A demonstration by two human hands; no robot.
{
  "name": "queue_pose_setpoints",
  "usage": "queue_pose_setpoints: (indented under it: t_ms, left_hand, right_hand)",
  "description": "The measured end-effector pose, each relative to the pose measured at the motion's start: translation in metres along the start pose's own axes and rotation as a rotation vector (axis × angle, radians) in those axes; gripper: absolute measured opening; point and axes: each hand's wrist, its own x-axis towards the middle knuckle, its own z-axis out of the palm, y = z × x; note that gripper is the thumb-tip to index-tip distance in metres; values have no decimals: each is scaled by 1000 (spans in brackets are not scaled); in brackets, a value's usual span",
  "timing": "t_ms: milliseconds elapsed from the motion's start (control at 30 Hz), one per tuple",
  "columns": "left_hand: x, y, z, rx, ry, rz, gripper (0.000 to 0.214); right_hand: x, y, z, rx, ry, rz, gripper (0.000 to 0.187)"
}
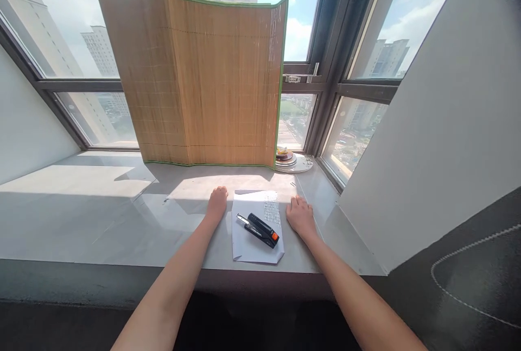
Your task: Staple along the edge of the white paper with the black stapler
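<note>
While left hand and right hand rest curled narrow, angular black stapler, flat white paper

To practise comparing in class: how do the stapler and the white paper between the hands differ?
Colour: the stapler is black with an orange patch and silvery metal; the paper is white.
Size: the stapler is narrower, covering only part of the paper.
Pose: the stapler lies diagonally on the paper; the paper rests on the windowsill.
Shared: neither is held by a hand.

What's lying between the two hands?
In the head view, paper with a stapler on it lies between left hand and right hand.
</note>
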Motion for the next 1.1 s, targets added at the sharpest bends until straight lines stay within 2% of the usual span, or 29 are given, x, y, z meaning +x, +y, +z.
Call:
queue_pose_setpoints:
  t_ms: [267,433,633,833,967,1100]
  left_hand:
    - [-65,11,-5,-33,95,6,12]
    - [-87,18,-6,-97,112,0,18]
    - [-96,28,-23,-227,34,-2,27]
    - [-92,26,-23,-479,40,248,29]
    - [-89,19,-25,-633,31,243,32]
    - [-91,16,-27,-728,-42,223,28]
  right_hand:
    - [0,0,0,11,10,-2,46]
    - [0,-1,-1,-1,-9,1,46]
    - [-1,-3,-4,0,-16,8,45]
    - [-2,-5,-10,-11,-15,20,43]
    - [-3,-6,-14,-1,-24,23,41]
    - [-4,-4,-15,13,-21,13,40]
